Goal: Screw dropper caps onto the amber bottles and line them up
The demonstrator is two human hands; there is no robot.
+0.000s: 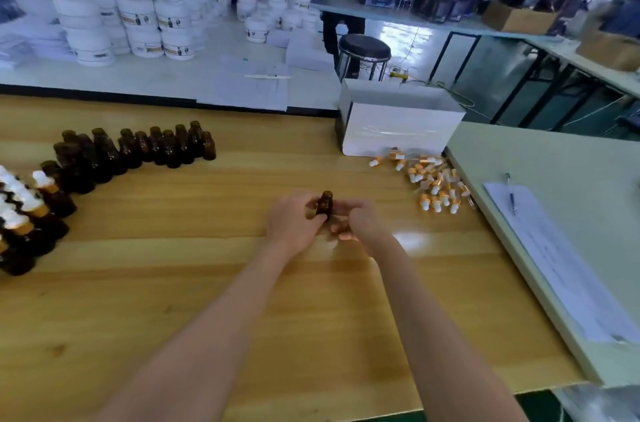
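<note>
Over the middle of a pale wooden tabletop [207, 300], a small uncapped amber glass bottle [325, 204] stands upright between two bare hands. The left hand [294, 222] curls its fingers around the bottle's lower body, hiding its base. The right hand [362, 222] sits just beside it with its fingers curled inward; whether they pinch anything cannot be made out. To the left stands a cluster of open amber bottles [138, 148], and further left are capped bottles with white droppers [24, 210], cut off by the frame edge. To the right, a loose pile of orange-and-white dropper caps [433, 182] lies before an open white cardboard box [398, 124]. The background is blurred.
</note>
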